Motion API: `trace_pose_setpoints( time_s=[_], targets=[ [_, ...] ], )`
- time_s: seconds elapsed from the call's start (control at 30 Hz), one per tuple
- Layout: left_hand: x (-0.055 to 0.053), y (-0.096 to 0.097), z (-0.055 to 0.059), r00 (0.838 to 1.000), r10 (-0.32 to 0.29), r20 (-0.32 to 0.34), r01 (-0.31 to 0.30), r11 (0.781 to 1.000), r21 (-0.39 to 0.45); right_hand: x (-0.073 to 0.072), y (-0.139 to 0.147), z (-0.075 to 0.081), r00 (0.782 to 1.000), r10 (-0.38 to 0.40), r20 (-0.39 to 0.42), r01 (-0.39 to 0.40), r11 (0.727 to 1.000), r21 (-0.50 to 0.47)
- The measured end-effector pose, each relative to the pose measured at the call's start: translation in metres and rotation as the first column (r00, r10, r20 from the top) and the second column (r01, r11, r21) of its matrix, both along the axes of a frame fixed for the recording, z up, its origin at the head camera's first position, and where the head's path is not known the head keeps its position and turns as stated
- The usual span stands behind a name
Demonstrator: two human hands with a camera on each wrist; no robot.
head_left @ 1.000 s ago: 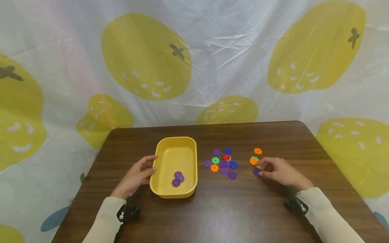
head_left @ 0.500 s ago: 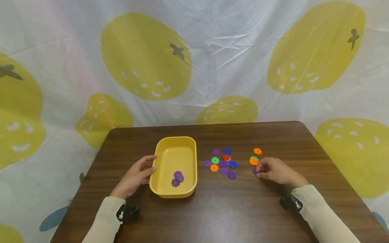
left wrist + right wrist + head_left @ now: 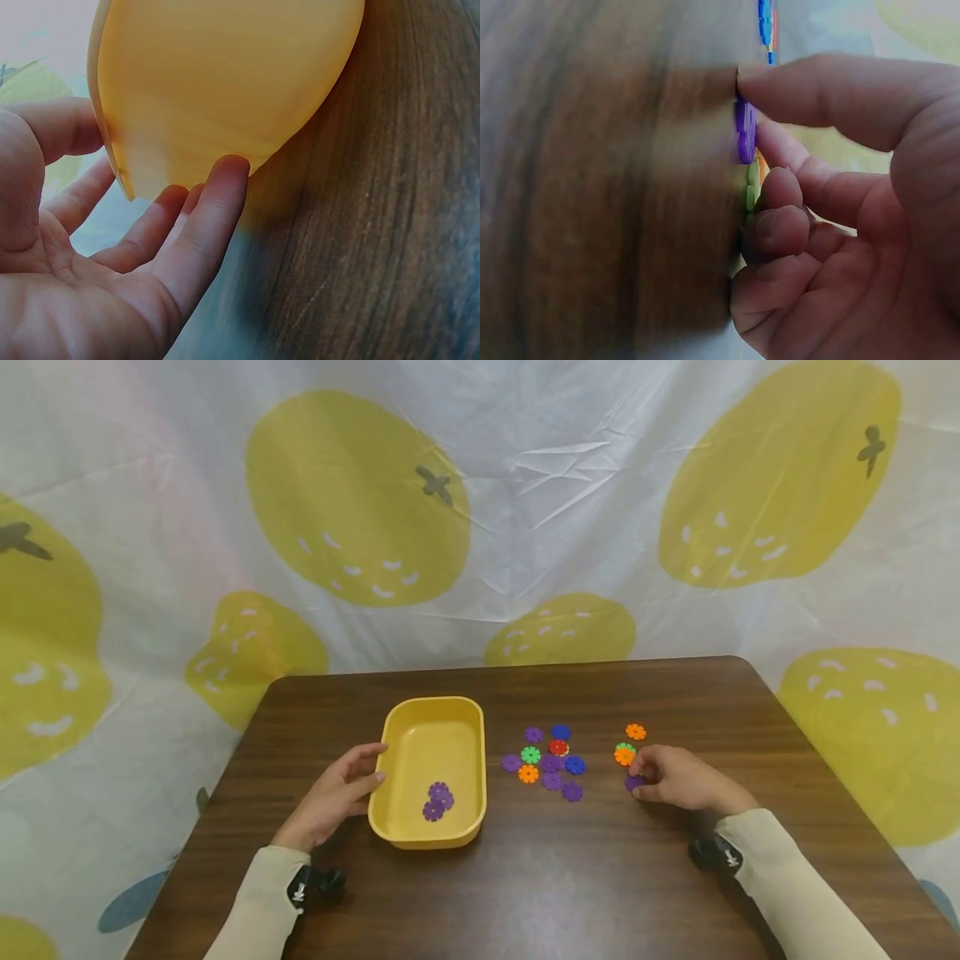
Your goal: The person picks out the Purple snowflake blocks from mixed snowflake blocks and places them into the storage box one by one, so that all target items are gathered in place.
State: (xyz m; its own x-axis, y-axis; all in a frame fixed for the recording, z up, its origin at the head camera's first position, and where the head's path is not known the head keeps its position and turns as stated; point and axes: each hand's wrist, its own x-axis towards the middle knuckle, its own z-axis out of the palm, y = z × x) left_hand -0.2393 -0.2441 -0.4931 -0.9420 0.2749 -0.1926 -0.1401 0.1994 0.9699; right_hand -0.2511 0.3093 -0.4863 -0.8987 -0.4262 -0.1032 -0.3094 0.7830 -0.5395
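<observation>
My left hand [image 3: 337, 793] holds the left rim of a yellow plastic basin [image 3: 435, 739]. In the left wrist view, some fingers [image 3: 210, 210] rest against the basin's outer wall. Three purple snowflake discs [image 3: 433, 811] lie inside it. On the right, my right hand [image 3: 690, 781] has thumb and index finger at a purple snowflake disc [image 3: 632, 783] on the table, partly hidden by the fingertips. In the right wrist view the thumb touches that disc's edge, and a yellow-green disc [image 3: 751, 184] lies just behind it. An orange disc [image 3: 623, 757] overlaps a green one beside the fingers.
Between basin and right hand lies a loose group of snowflake discs: several purple [image 3: 572, 792], two blue [image 3: 574, 765], one red [image 3: 557, 747], one green [image 3: 531, 755] and one orange [image 3: 528, 773]. Another orange disc [image 3: 635, 732] lies farther back. A patterned curtain [image 3: 510, 527] hangs behind the brown table [image 3: 525, 893].
My right hand has shifted slightly left, its thumb and index finger now closer over the purple disc; the yellow-green disc is now covered in the head view. The left hand and basin stay put.
</observation>
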Motion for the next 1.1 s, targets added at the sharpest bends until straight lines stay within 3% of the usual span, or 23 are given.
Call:
trace_pose_setpoints(
  time_s=[0.6,0.9,1.1],
  targets=[
    [0.0,0.0,0.001,1.0,0.006,0.009,-0.006,1.0,0.0,0.001,-0.001,0.003,0.998,0.06,-0.011,-0.06,0.995,-0.075],
    [0.0,0.001,0.001,1.0,0.003,0.008,-0.003,1.0,-0.001,-0.005,-0.003,0.006,0.999,0.024,0.035,-0.019,0.99,-0.14],
    [0.0,0.0,-0.001,1.0,0.006,0.013,-0.006,1.0,-0.008,-0.011,-0.015,0.015,1.0,0.008,0.018,-0.005,0.983,-0.186]
  ],
)
